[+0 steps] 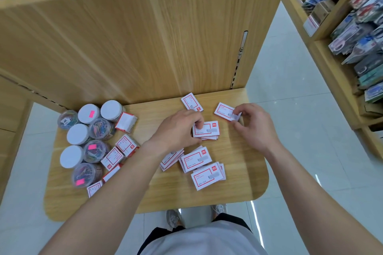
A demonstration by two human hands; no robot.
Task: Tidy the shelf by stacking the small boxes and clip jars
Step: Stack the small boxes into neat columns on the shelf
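Observation:
Small white boxes with red borders lie scattered on the wooden shelf [238,172]. My left hand [178,128] grips the left edge of a short stack of boxes [207,130] at the shelf's middle. My right hand [253,125] pinches a single box [224,111] at the right rear. One box [191,102] lies alone near the back panel. Further low piles of boxes [196,160] [207,177] sit toward the front. Round clip jars [89,114] with white lids cluster at the left, some upright, some on their sides showing coloured clips [99,128].
More boxes [125,145] lie tumbled among the jars at the left. A tall wooden back panel [145,47] rises behind the shelf. Racks of packaged goods [356,27] stand to the right across a tiled aisle. The shelf's rounded front edge is near my body.

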